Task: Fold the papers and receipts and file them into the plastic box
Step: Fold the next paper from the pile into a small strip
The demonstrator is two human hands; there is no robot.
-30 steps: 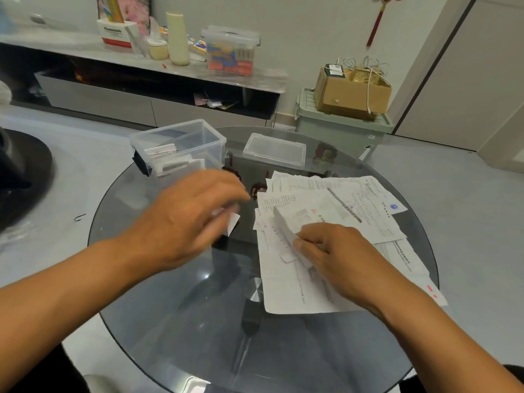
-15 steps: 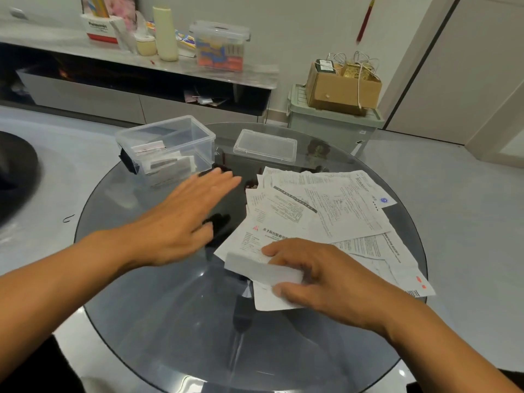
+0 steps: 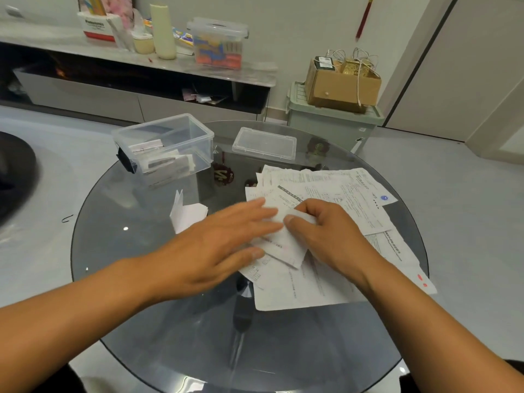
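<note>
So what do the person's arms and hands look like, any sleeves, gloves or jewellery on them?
Both forearms are bare right down to the frame edge, with no sleeves in view. The left hand and the right hand wear no gloves, and no rings, watch or wristband show. Dark clothing shows only at the bottom corners of the picture.

Bare glass table (image 3: 136, 251) lies open toward the plastic box (image 3: 167, 146), with only a folded paper (image 3: 187, 212) between.

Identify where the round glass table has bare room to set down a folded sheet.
Bare: the near edge of the round dark glass table, below both forearms, and the left rim beside the clear plastic box. Crowded: the right half under the spread white papers.
</note>
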